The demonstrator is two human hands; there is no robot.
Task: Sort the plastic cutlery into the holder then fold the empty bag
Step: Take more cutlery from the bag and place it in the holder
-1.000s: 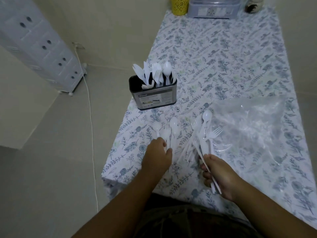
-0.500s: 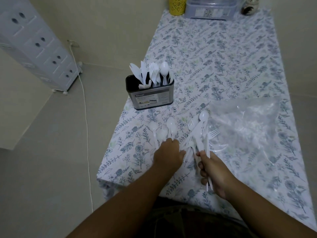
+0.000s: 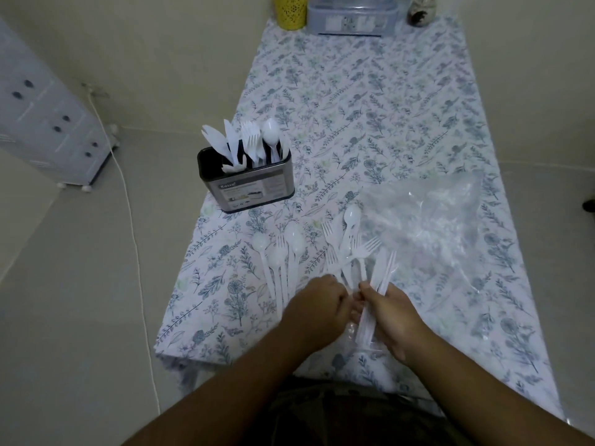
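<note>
Item — right hand [image 3: 391,313]: we see it curled round a thin bundle of white cutlery [image 3: 375,304], apparently knives, whose tips fan out toward 12 o'clock. The handles are bunched unevenly; we judge a loose piece could slide out at the 6 o'clock end and go over the near table edge.

Item — left hand [image 3: 317,304]: fingers curled, touching the right hand at the bundle. Whether it pinches a piece or only steadies the bundle we cannot tell.

Item — loose spoons and one fork [image 3: 280,255]: lying flat at 11 o'clock of the left hand, bowls pointing away. A sweep of the left wrist could scatter them.

Item — mixed forks and a spoon [image 3: 349,243]: overlapping at 12 o'clock of the hands, just beside the bag. Tangled tines risk dragging extra pieces up in one lift.

Item — holder [image 3: 246,185]: dark, standing at 11 o'clock near the table's left edge, already part filled with knives, forks and spoons upright. We judge a hard drop-in could nudge it toward that edge, or land a piece in the wrong compartment — the dividers are barely visible.

Item — clear bag [image 3: 425,214]: crumpled at 1 o'clock, not yet folded. We cannot tell whether it is fully empty; folding early could trap a piece.

Item — floral tablecloth [image 3: 370,101]: a snagged tine could pull it.
</note>
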